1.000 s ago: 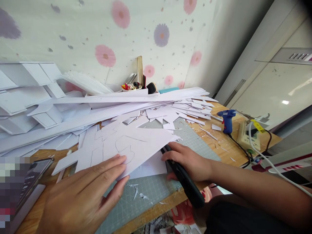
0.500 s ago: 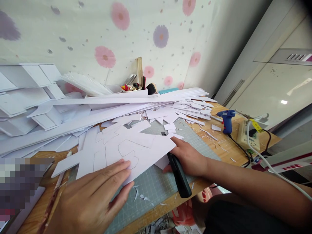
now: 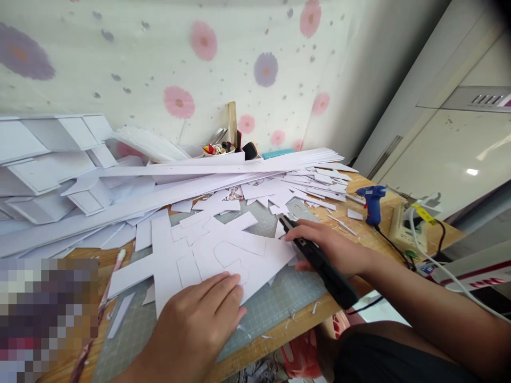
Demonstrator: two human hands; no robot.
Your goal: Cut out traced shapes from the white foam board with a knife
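Note:
My left hand (image 3: 199, 319) lies over the lower edge of a white foam board sheet (image 3: 239, 268), its fingers flat on the surface. Pencil outlines of angular shapes run across that sheet, and strips stick out from its left and top edges. Closed around a black utility knife (image 3: 323, 268), my right hand (image 3: 333, 244) is just off the sheet's right corner. The knife's metal tip points up and left, above the board scraps; whether a blade is out is too small to tell. Beneath the sheet is a grey-green gridded cutting mat (image 3: 275, 303).
Long white board strips (image 3: 191, 181) and many offcuts (image 3: 315, 181) cover the back of the wooden table (image 3: 255, 354). Folded white board models (image 3: 59, 159) are stacked at left. A blue glue gun (image 3: 373, 205) stands at right beside a power strip (image 3: 405, 229) with cables.
The knife has come out from beside the sheet's edge and is now lifted, with its tip pointing up and left. The sheet appears lower and further right, and my left hand lies flatter on it.

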